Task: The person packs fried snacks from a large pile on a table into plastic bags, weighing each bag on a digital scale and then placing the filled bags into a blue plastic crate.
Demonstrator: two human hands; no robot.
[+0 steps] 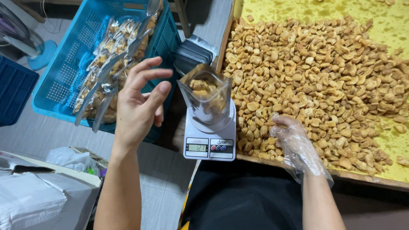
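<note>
Pouch (207,95) w/ snacks on scale (210,137).

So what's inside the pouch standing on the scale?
The open pouch on the scale holds golden-brown snack pieces near its top; its foil walls hide how deep they go.

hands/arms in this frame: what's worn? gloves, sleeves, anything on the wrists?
The left hand is bare: no glove, ring, watch or band visible, and the forearm is uncovered as far as the frame shows. The right hand wears a loose, thin, clear plastic disposable glove, crinkled, its open cuff flaring just past the wrist. That forearm is bare too; no sleeve reaches into view on either arm.
</note>
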